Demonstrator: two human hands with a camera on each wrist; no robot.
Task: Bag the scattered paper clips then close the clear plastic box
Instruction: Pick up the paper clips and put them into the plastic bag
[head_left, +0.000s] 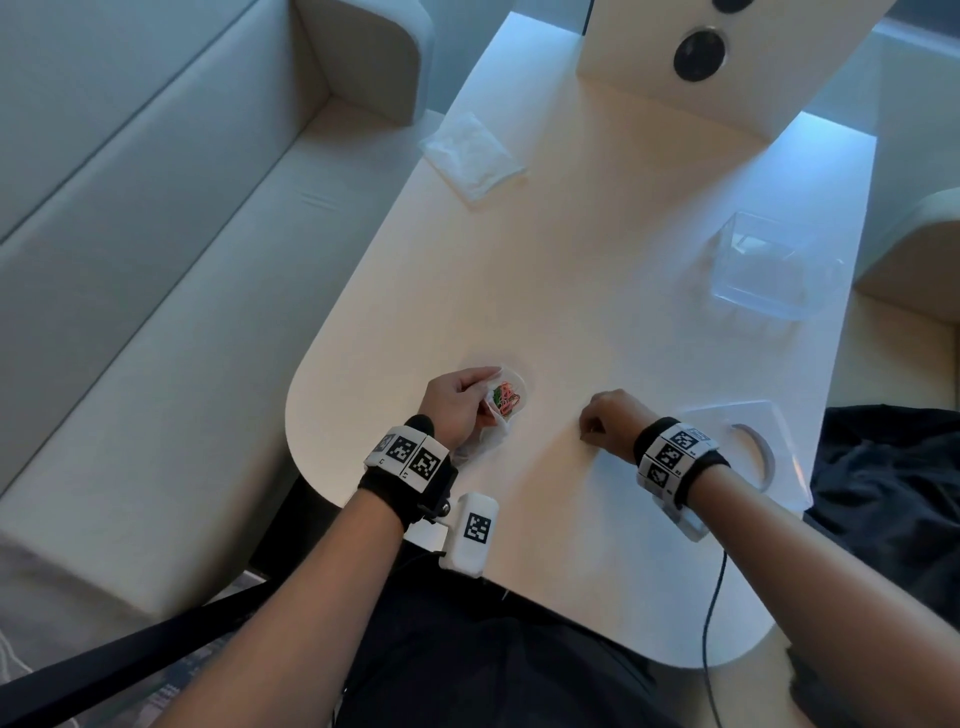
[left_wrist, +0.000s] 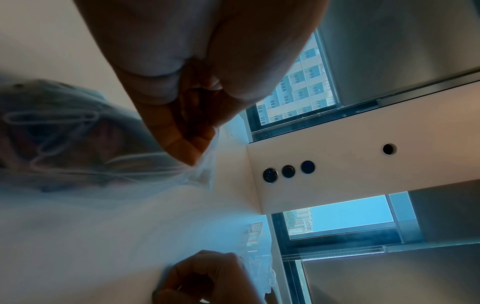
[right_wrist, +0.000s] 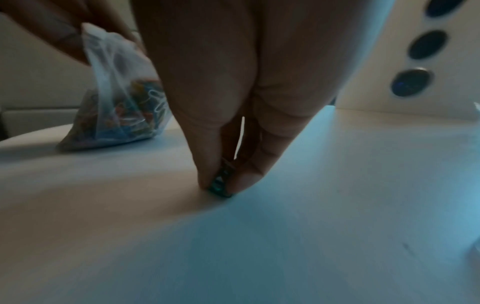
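Observation:
My left hand (head_left: 460, 400) pinches the mouth of a small clear plastic bag (head_left: 506, 400) that rests on the white table (head_left: 597, 260) and holds several coloured paper clips (head_left: 505, 397). The same bag (right_wrist: 124, 107) stands left of my right hand in the right wrist view, and the bag (left_wrist: 78, 144) fills the left of the left wrist view. My right hand (head_left: 605, 421) is down at the tabletop, thumb and finger pinching a green paper clip (right_wrist: 219, 185). The open clear plastic box (head_left: 769, 265) sits far right. Its clear lid (head_left: 748, 441) lies flat beside my right wrist.
A folded white tissue (head_left: 472, 153) lies at the table's far left edge. A white upright panel (head_left: 727, 57) with round dark sockets stands at the far end. A pale sofa (head_left: 156, 234) runs along the left. A black cable (head_left: 709, 623) hangs off the near edge.

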